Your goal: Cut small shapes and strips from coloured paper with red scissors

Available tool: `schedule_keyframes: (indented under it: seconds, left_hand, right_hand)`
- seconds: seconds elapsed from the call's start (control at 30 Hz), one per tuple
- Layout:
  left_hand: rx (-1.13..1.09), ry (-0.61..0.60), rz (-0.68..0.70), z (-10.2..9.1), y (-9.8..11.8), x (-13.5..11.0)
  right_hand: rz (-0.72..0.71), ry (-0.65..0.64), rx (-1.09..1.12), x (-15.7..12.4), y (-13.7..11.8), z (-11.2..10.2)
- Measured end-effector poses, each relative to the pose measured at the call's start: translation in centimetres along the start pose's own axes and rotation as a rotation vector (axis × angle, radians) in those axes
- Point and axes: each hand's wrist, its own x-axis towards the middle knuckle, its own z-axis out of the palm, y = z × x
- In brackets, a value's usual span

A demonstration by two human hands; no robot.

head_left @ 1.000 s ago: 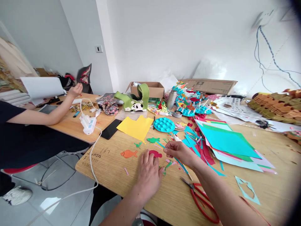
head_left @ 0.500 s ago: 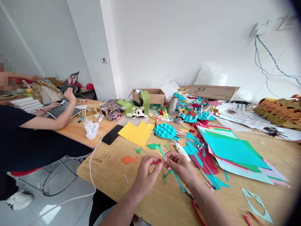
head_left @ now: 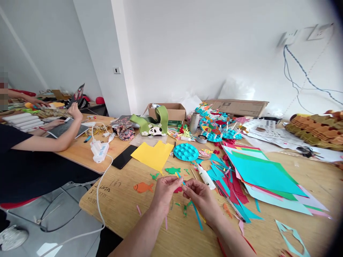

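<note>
My left hand (head_left: 164, 194) and my right hand (head_left: 202, 198) meet over the table, fingertips pinched on thin paper strips. A blue strip (head_left: 198, 217) hangs below my right fingers with a yellow one beside it; their short upper ends poke out above my left fingertips. Between the hands shows a red paper piece (head_left: 178, 189); whether it is held or lying on the table, I cannot tell. Nearby lie an orange paper fish (head_left: 143, 187), a green paper fish (head_left: 173, 170) and green scraps (head_left: 185, 210). Red scissor handles (head_left: 221, 247) are partly hidden under my right forearm.
A glue bottle (head_left: 206, 177) lies right of my hands, beside blue and red offcuts. Coloured sheets (head_left: 268, 175) are stacked at right. Behind are yellow paper (head_left: 152, 155), a woven blue disc (head_left: 185, 152) and a phone (head_left: 124, 157). A co-worker's arm (head_left: 61, 135) is at left.
My left fingers have moved from the red piece to the upper part of the strips. The red piece now shows lower, between my hands. The view has shifted slightly.
</note>
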Motion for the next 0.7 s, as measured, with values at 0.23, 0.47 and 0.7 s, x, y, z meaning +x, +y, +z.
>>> schedule_keyframes:
  seconds: [0.23, 0.47, 0.7]
  left_hand:
    - [-0.11, 0.027, -0.022, -0.2, -0.6, 0.2]
    - [-0.131, 0.053, -0.021, -0.6, -1.2, 0.2]
    - [-0.123, 0.047, -0.044, -0.7, -1.3, 0.0]
  right_hand:
    - [0.008, 0.001, -0.032, 0.0, 0.2, 0.2]
    - [0.028, -0.031, -0.079, -0.1, -0.2, 0.3]
    - [-0.005, 0.004, -0.108, -0.3, -0.3, 0.6]
